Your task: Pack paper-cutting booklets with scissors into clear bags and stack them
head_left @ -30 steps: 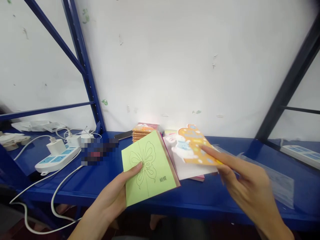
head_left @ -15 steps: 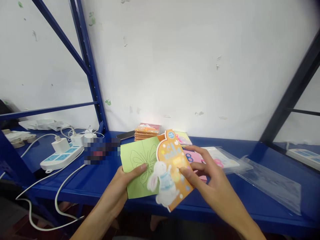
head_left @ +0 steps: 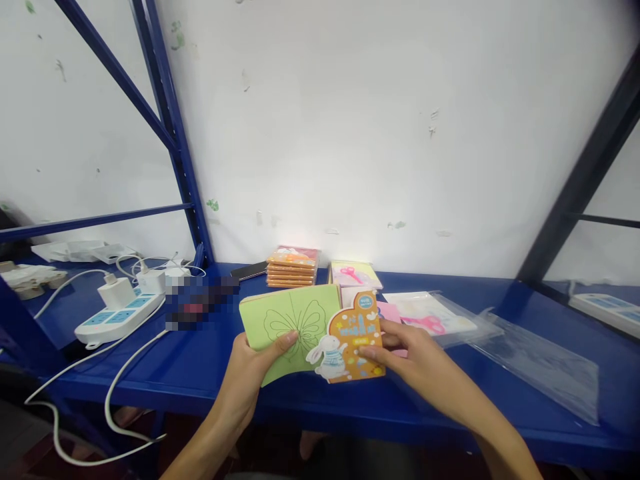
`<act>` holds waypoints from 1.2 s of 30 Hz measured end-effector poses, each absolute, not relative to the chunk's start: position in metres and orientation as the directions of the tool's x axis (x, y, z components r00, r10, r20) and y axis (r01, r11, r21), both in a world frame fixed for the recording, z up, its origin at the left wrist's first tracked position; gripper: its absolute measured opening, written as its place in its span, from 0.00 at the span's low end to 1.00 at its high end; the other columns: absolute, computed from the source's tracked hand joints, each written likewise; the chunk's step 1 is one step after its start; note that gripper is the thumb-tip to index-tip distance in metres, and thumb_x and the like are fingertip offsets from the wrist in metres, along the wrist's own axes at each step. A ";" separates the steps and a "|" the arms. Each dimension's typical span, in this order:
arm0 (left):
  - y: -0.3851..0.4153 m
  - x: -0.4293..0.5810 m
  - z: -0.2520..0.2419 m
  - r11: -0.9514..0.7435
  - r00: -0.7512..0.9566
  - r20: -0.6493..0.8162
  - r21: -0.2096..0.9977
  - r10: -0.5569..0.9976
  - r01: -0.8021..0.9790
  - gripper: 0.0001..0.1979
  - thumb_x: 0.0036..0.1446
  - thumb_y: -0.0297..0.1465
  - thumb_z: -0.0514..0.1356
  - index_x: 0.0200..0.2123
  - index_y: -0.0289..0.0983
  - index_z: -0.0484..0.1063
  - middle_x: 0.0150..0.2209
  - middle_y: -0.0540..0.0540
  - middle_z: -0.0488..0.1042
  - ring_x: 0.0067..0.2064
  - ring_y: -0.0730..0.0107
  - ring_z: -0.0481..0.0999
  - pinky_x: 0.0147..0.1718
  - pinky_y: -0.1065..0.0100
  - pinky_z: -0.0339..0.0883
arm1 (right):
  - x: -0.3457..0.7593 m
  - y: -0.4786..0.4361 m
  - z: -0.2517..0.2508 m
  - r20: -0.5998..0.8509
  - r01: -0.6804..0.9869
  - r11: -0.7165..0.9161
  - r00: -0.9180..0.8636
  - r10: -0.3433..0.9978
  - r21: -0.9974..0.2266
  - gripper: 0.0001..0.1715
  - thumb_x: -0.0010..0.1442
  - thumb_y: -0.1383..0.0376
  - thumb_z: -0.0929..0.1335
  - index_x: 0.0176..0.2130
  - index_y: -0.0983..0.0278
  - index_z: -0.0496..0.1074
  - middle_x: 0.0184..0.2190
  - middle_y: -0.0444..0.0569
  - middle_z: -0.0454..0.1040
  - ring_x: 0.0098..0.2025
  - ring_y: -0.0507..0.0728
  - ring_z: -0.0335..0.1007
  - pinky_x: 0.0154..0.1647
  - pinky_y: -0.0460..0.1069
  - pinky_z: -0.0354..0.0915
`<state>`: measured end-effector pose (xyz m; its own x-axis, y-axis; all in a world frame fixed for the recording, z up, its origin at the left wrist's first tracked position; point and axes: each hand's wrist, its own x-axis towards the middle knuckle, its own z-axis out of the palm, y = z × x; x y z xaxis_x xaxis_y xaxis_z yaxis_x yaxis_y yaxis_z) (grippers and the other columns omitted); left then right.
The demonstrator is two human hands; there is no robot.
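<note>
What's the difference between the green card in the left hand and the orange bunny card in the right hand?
The green card is pale green, while the orange card is bright orange. The green card has a plain butterfly outline; the orange card has a colourful printed bunny. The green card has straight edges; the orange card has a shaped, die-cut top and looks smaller. Both are flat and held over the blue shelf, the left hand gripping one and the right hand the other.

Orange bunny card over green booklet

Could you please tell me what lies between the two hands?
The head view shows a green butterfly booklet and an orange rabbit card between the left hand and right hand.
</note>
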<state>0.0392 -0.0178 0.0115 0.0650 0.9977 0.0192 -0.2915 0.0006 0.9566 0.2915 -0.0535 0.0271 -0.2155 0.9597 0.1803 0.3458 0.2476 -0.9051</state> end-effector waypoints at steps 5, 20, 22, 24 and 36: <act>-0.020 0.046 0.006 -0.070 0.026 0.077 0.978 0.997 -0.195 0.24 0.44 0.39 0.76 0.43 0.31 0.83 0.43 0.37 0.84 0.45 0.46 0.84 0.43 0.57 0.80 | 0.282 -0.051 0.025 0.194 0.349 0.278 -0.256 0.947 -0.895 0.18 0.63 0.57 0.71 0.51 0.57 0.80 0.50 0.48 0.82 0.50 0.63 0.79 0.54 0.56 0.72; -0.019 0.059 -0.008 -0.273 -0.080 0.268 0.960 0.960 -0.057 0.35 0.44 0.41 0.74 0.53 0.38 0.66 0.44 0.44 0.81 0.45 0.54 0.82 0.42 0.62 0.76 | 0.271 -0.040 0.005 0.171 0.381 0.234 -0.193 0.966 -0.894 0.18 0.61 0.56 0.72 0.48 0.60 0.81 0.46 0.50 0.84 0.46 0.65 0.80 0.49 0.57 0.74; -0.020 0.060 -0.009 -0.304 -0.081 0.299 0.951 0.951 -0.062 0.38 0.44 0.40 0.74 0.54 0.40 0.61 0.45 0.45 0.79 0.47 0.56 0.81 0.43 0.63 0.75 | 0.269 -0.040 0.003 0.160 0.421 0.216 -0.164 0.973 -0.881 0.16 0.60 0.56 0.73 0.46 0.61 0.82 0.43 0.51 0.84 0.45 0.65 0.81 0.48 0.57 0.74; -0.021 0.062 -0.009 -0.308 -0.088 0.303 0.950 0.949 -0.048 0.38 0.44 0.40 0.74 0.55 0.41 0.59 0.46 0.45 0.78 0.47 0.56 0.81 0.44 0.63 0.75 | 0.267 -0.041 0.005 0.153 0.449 0.205 -0.149 0.977 -0.870 0.15 0.60 0.56 0.73 0.45 0.61 0.81 0.41 0.51 0.84 0.44 0.66 0.81 0.47 0.57 0.74; -0.017 0.056 -0.005 -0.178 0.037 0.178 0.984 0.983 -0.002 0.25 0.41 0.42 0.75 0.41 0.34 0.80 0.41 0.40 0.85 0.43 0.46 0.84 0.42 0.56 0.78 | 0.258 -0.046 0.015 0.245 0.368 0.276 -0.129 0.961 -0.888 0.13 0.64 0.58 0.70 0.47 0.60 0.78 0.45 0.49 0.83 0.46 0.62 0.79 0.47 0.54 0.73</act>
